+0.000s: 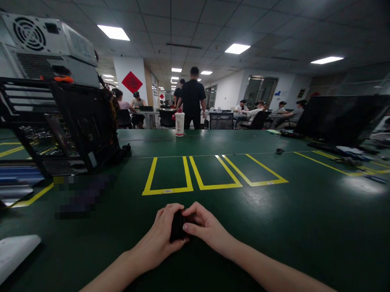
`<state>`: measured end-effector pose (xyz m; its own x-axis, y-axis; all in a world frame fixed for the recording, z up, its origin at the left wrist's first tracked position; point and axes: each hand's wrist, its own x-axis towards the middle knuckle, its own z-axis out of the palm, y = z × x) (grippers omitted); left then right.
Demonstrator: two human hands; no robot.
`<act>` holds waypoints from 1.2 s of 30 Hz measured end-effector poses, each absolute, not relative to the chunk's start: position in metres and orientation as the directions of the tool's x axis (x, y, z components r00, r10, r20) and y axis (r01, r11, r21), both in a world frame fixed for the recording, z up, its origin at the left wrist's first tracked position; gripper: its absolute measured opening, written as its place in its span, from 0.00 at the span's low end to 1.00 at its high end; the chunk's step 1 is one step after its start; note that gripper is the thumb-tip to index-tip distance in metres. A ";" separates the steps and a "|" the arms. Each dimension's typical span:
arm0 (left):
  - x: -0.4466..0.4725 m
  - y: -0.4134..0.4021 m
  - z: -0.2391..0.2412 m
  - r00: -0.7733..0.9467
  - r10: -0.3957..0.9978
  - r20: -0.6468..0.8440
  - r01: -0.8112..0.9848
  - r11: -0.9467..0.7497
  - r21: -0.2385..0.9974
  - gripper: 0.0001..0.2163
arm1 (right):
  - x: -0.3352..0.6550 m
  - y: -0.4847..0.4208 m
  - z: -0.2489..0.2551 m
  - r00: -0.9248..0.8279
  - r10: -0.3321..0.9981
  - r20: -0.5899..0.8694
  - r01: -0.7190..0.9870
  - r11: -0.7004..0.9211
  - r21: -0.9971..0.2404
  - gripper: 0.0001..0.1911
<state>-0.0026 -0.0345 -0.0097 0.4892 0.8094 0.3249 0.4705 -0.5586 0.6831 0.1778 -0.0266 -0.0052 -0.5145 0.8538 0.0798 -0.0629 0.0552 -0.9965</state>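
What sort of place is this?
Likely a computer repair workshop in an open office: a green table with yellow marked bays, an opened computer case on it, people at desks behind. The left hand and right hand grip a small black part.

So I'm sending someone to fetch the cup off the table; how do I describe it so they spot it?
On the green table, look past the three yellow boxes toward the far edge. The cup stands upright there, in front of a person in black. It is tall and white with a red top; the things near it are dark.
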 end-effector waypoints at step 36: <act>-0.005 -0.038 0.010 0.564 0.784 0.259 0.533 -0.585 0.612 0.25 | 0.178 -0.027 -0.003 -0.528 0.847 0.060 0.021 0.084 -0.996 0.12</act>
<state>-0.0053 -0.0376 0.0096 0.5637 0.7843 0.2590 0.5327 -0.5848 0.6117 0.1777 -0.0270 -0.0034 -0.5281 0.8471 0.0601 0.0207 0.0835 -0.9963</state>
